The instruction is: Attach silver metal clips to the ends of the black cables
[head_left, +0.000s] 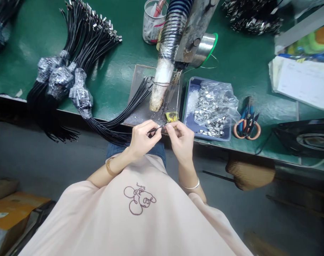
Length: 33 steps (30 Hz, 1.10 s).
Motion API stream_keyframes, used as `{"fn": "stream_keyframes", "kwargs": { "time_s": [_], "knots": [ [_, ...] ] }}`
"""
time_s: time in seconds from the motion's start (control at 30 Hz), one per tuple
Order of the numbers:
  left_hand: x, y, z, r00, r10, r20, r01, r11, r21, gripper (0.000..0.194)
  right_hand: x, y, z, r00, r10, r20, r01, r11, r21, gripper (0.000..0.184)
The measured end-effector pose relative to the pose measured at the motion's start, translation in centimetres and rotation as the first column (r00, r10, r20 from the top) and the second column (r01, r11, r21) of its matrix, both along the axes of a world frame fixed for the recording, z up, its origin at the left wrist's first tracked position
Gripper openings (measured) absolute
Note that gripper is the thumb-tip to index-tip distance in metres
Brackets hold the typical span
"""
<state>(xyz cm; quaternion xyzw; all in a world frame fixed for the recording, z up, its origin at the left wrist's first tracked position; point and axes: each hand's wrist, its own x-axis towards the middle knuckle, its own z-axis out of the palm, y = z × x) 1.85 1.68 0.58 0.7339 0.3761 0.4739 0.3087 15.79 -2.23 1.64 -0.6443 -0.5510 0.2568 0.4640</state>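
My left hand (144, 137) pinches a thin black cable (153, 131) near its end, just off the front edge of the bench. Facing it, my right hand (181, 137) has thumb and forefinger pressed together at the cable's tip; whatever sits between them is too small to make out. A bundle of black cables (108, 124) runs from the left toward my left hand, its other ends lying on a dark board (136, 96). Right behind my fingertips is a small yellow piece (172, 116). Above it hang a white-tipped hose (162, 85) and a soldering fixture with thin wire.
Wrapped cable bundles (60, 80) lie at the left. A blue tray (228, 137) holds small metal connectors (211, 110) in a plastic bag. Farther right are pliers and cutters (247, 122), papers (306, 81) and a black device (306, 138). A solder spool (204, 49) and cup (151, 25) stand behind.
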Motion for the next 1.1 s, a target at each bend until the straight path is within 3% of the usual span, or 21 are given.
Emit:
{"fn": "stream_keyframes", "kwargs": {
  "time_s": [0.13, 0.27, 0.37, 0.47, 0.57, 0.7, 0.77, 0.87, 1.0, 1.1],
  "knots": [
    [-0.1, 0.0, 0.0, 0.999, -0.038, 0.033, 0.039, 0.998, -0.042, 0.022, 0.0, -0.1, 0.2, 0.990, -0.013, 0.140, 0.003, 0.998, 0.069, 0.033],
    [-0.7, 0.1, 0.3, 0.989, -0.119, 0.090, 0.133, 0.977, -0.168, 0.017, 0.7, 0.0, 0.4, 0.997, -0.025, 0.079, 0.021, 0.999, 0.048, 0.025],
    [-1.1, 0.0, 0.5, 0.987, -0.159, 0.014, 0.160, 0.986, -0.056, 0.017, 1.1, 0.2, 0.8, 0.992, 0.062, 0.108, -0.063, 0.998, 0.001, 0.034],
    [-1.1, -0.2, 0.5, 0.989, -0.128, -0.073, 0.132, 0.990, 0.047, 0.019, 1.0, 0.2, 1.1, 0.973, 0.054, 0.226, -0.066, 0.997, 0.045, 0.039],
    [-1.0, -0.2, 0.3, 0.993, -0.116, 0.016, 0.117, 0.981, -0.153, 0.015, 0.8, 0.1, 1.0, 0.982, -0.053, 0.181, 0.031, 0.992, 0.119, 0.027],
    [-1.1, 0.6, 0.1, 0.946, -0.114, 0.302, 0.253, 0.843, -0.474, 0.022, 1.0, -0.3, 0.5, 0.987, -0.163, -0.010, 0.162, 0.964, 0.211, 0.016],
    [-1.1, 1.0, 0.2, 0.917, -0.118, 0.380, 0.320, 0.788, -0.526, 0.025, 1.0, -0.4, 0.4, 0.982, -0.186, 0.018, 0.174, 0.945, 0.276, 0.013],
    [-1.0, 1.5, 0.4, 0.904, -0.110, 0.414, 0.345, 0.759, -0.552, 0.028, 0.9, -0.5, 0.3, 0.958, -0.162, 0.238, 0.065, 0.927, 0.370, 0.007],
    [-0.7, 1.9, 0.2, 0.922, -0.062, 0.383, 0.287, 0.772, -0.567, 0.029, 0.4, -0.2, -0.2, 0.902, -0.070, 0.426, -0.138, 0.888, 0.438, 0.012],
    [-0.4, 2.3, -0.2, 0.935, -0.026, 0.354, 0.234, 0.793, -0.562, 0.028, 0.1, 0.2, -0.7, 0.898, -0.077, 0.433, -0.143, 0.880, 0.453, 0.014]
  ]
}}
